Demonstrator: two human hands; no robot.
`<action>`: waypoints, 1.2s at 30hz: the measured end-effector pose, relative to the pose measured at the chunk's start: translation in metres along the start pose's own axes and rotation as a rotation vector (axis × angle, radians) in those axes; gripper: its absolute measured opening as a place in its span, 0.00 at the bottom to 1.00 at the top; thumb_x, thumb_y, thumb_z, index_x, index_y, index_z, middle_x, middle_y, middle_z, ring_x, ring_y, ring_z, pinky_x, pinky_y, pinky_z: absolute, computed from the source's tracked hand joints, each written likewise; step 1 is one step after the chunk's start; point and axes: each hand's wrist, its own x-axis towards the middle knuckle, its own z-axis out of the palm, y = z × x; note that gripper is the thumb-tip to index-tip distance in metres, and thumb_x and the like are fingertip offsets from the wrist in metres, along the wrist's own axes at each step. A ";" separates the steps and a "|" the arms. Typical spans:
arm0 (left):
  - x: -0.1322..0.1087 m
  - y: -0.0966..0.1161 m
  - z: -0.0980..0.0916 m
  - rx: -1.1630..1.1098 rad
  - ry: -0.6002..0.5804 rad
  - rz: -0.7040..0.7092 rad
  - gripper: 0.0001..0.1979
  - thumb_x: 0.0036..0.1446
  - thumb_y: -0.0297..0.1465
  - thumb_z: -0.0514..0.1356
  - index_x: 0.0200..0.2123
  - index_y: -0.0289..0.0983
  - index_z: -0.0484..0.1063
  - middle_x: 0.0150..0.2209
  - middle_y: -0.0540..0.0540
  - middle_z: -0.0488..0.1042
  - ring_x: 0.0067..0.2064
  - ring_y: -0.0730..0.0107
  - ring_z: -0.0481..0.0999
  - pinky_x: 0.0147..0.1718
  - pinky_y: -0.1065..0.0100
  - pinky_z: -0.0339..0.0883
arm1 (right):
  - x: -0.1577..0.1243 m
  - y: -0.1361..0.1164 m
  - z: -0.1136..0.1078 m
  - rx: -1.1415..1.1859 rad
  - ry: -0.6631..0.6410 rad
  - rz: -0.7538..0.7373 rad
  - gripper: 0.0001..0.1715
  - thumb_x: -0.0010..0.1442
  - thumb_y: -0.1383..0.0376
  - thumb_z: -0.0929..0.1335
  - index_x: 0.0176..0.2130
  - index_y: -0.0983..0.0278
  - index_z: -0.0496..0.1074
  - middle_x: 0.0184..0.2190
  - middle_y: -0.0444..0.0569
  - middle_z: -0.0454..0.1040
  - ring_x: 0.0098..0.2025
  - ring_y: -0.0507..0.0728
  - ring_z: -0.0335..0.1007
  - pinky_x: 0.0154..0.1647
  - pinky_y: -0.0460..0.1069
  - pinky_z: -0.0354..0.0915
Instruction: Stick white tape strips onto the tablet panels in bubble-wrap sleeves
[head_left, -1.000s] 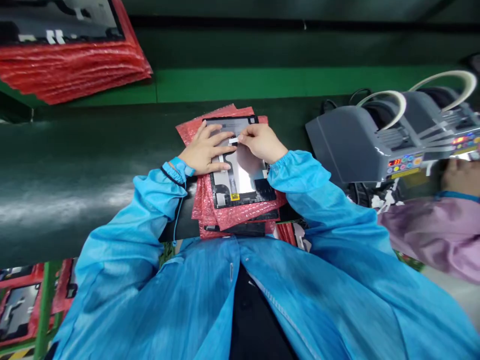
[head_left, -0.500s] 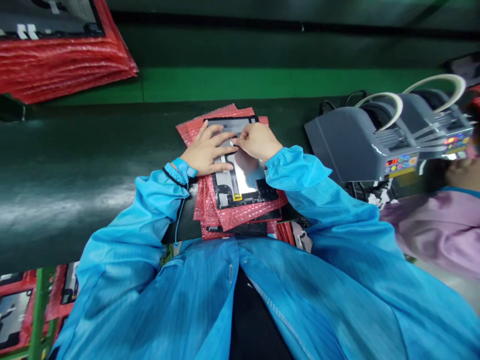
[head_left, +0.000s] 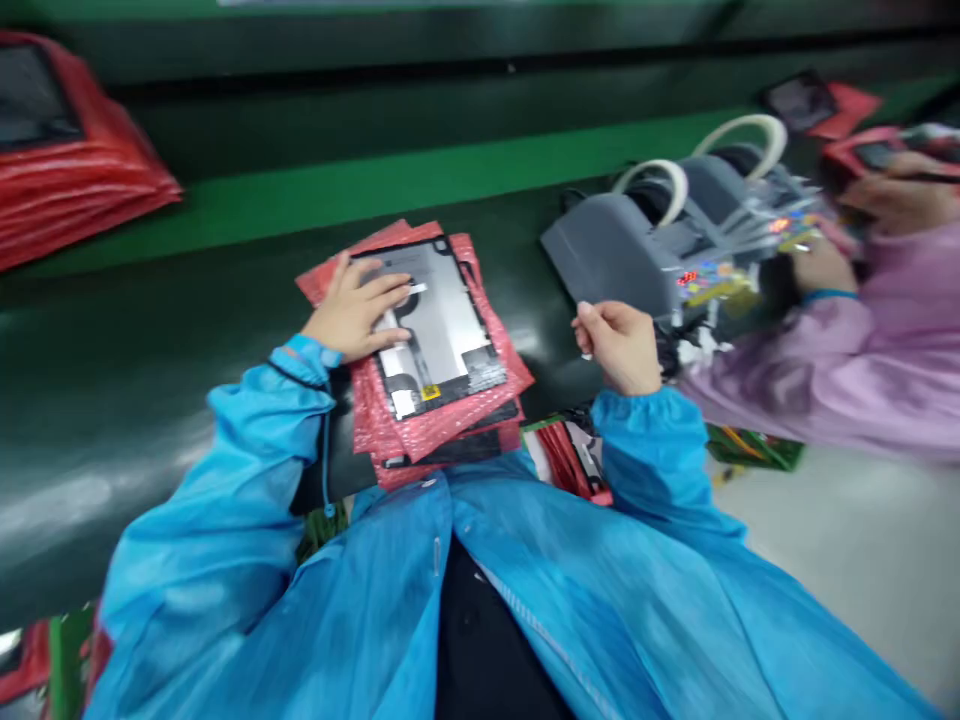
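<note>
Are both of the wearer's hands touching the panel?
No: only the left hand rests on the panel; the right hand is off to its right.

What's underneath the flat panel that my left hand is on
Under the flat panel, red bubble wrap sticks out around it, and dark flat pieces show on the side nearest you. Whatever lies directly beneath the panel is covered, so I can't count the layers.

A glossy dark bench [head_left: 112,390] runs along 1 green strip [head_left: 315,200], pale floor [head_left: 847,550] lower right.
</note>
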 end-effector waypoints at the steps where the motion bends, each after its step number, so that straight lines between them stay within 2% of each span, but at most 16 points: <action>1: 0.001 -0.002 -0.001 0.020 0.024 0.008 0.41 0.60 0.66 0.45 0.61 0.46 0.72 0.65 0.46 0.72 0.69 0.41 0.60 0.69 0.29 0.35 | -0.010 0.015 -0.018 0.084 0.142 0.077 0.32 0.53 0.39 0.73 0.21 0.63 0.67 0.12 0.38 0.60 0.14 0.46 0.53 0.15 0.43 0.51; 3: 0.004 -0.006 -0.002 0.047 0.069 0.037 0.36 0.62 0.64 0.47 0.58 0.48 0.74 0.63 0.48 0.74 0.67 0.40 0.62 0.68 0.27 0.37 | -0.019 0.038 -0.043 0.223 0.379 0.219 0.32 0.52 0.40 0.74 0.21 0.61 0.63 0.11 0.36 0.57 0.13 0.45 0.51 0.13 0.42 0.47; 4: 0.006 -0.008 -0.003 0.069 0.085 0.061 0.34 0.62 0.63 0.48 0.56 0.48 0.75 0.63 0.48 0.74 0.66 0.39 0.63 0.68 0.27 0.38 | -0.018 0.045 -0.052 0.279 0.446 0.278 0.32 0.52 0.41 0.74 0.22 0.61 0.62 0.12 0.36 0.58 0.14 0.45 0.53 0.13 0.41 0.47; 6: 0.009 -0.007 -0.006 0.122 0.097 0.101 0.31 0.63 0.60 0.50 0.54 0.47 0.76 0.64 0.47 0.72 0.66 0.38 0.64 0.67 0.26 0.42 | -0.007 0.052 -0.061 0.373 0.486 0.349 0.29 0.54 0.43 0.74 0.25 0.62 0.62 0.15 0.38 0.64 0.15 0.45 0.58 0.13 0.40 0.50; 9: 0.006 0.001 -0.019 0.195 0.116 0.082 0.25 0.65 0.54 0.53 0.53 0.46 0.76 0.66 0.46 0.71 0.65 0.41 0.65 0.67 0.29 0.46 | 0.011 0.056 -0.062 0.449 0.475 0.304 0.24 0.56 0.50 0.74 0.27 0.62 0.62 0.20 0.38 0.67 0.19 0.45 0.62 0.16 0.38 0.53; 13: -0.006 0.014 -0.052 0.204 0.191 -0.025 0.20 0.64 0.48 0.59 0.57 0.53 0.74 0.66 0.50 0.71 0.65 0.43 0.66 0.67 0.35 0.52 | 0.014 0.066 -0.061 0.416 0.616 0.130 0.23 0.57 0.53 0.73 0.28 0.61 0.59 0.20 0.36 0.63 0.20 0.45 0.61 0.17 0.38 0.53; 15: -0.008 0.021 -0.069 0.213 0.207 -0.066 0.20 0.65 0.46 0.59 0.59 0.57 0.72 0.65 0.52 0.72 0.65 0.45 0.68 0.67 0.38 0.54 | 0.011 0.072 -0.064 0.421 0.653 0.122 0.22 0.57 0.54 0.73 0.28 0.61 0.59 0.21 0.37 0.66 0.21 0.45 0.63 0.17 0.38 0.56; 17: -0.004 0.031 -0.078 0.231 0.211 -0.078 0.19 0.66 0.45 0.57 0.59 0.55 0.72 0.60 0.49 0.76 0.61 0.47 0.72 0.65 0.40 0.59 | 0.010 0.077 -0.067 0.452 0.630 0.151 0.22 0.57 0.53 0.73 0.29 0.61 0.60 0.24 0.38 0.69 0.22 0.45 0.65 0.18 0.38 0.58; 19: 0.007 0.042 -0.076 0.230 0.203 -0.042 0.18 0.66 0.45 0.57 0.55 0.49 0.75 0.53 0.44 0.80 0.55 0.49 0.76 0.60 0.42 0.65 | 0.012 0.080 -0.069 0.483 0.591 0.161 0.23 0.57 0.51 0.73 0.31 0.61 0.60 0.27 0.39 0.71 0.23 0.45 0.67 0.19 0.38 0.60; 22: 0.027 0.055 -0.059 0.184 0.166 0.060 0.16 0.66 0.46 0.57 0.47 0.44 0.78 0.46 0.42 0.82 0.48 0.52 0.78 0.53 0.46 0.72 | 0.020 0.083 -0.069 0.515 0.574 0.140 0.24 0.56 0.50 0.73 0.33 0.60 0.59 0.27 0.38 0.70 0.24 0.45 0.69 0.19 0.38 0.60; 26: 0.045 0.058 -0.037 0.127 0.137 0.118 0.16 0.65 0.45 0.57 0.43 0.44 0.79 0.43 0.42 0.82 0.45 0.54 0.78 0.50 0.46 0.74 | 0.031 0.090 -0.067 0.551 0.625 0.105 0.25 0.51 0.54 0.76 0.35 0.59 0.59 0.25 0.35 0.67 0.24 0.46 0.69 0.18 0.39 0.58; 29: 0.050 0.055 -0.031 0.106 0.115 0.126 0.19 0.66 0.47 0.56 0.43 0.41 0.80 0.44 0.40 0.82 0.45 0.52 0.78 0.50 0.46 0.73 | 0.033 0.091 -0.068 0.496 0.698 0.086 0.26 0.49 0.59 0.76 0.36 0.58 0.57 0.25 0.36 0.69 0.24 0.48 0.68 0.19 0.40 0.58; 33: 0.052 0.061 -0.030 -0.028 0.104 0.087 0.20 0.64 0.50 0.57 0.43 0.44 0.81 0.43 0.43 0.82 0.46 0.53 0.78 0.51 0.50 0.72 | 0.011 0.068 -0.066 0.319 0.731 -0.051 0.27 0.50 0.59 0.76 0.39 0.57 0.57 0.27 0.37 0.71 0.29 0.50 0.72 0.30 0.46 0.69; 36: 0.054 0.082 -0.025 -0.186 0.092 0.043 0.19 0.64 0.50 0.58 0.43 0.44 0.80 0.41 0.45 0.82 0.44 0.57 0.79 0.48 0.54 0.72 | -0.016 0.033 -0.049 0.265 0.546 -0.155 0.29 0.50 0.56 0.77 0.42 0.56 0.58 0.30 0.39 0.72 0.32 0.52 0.74 0.35 0.49 0.73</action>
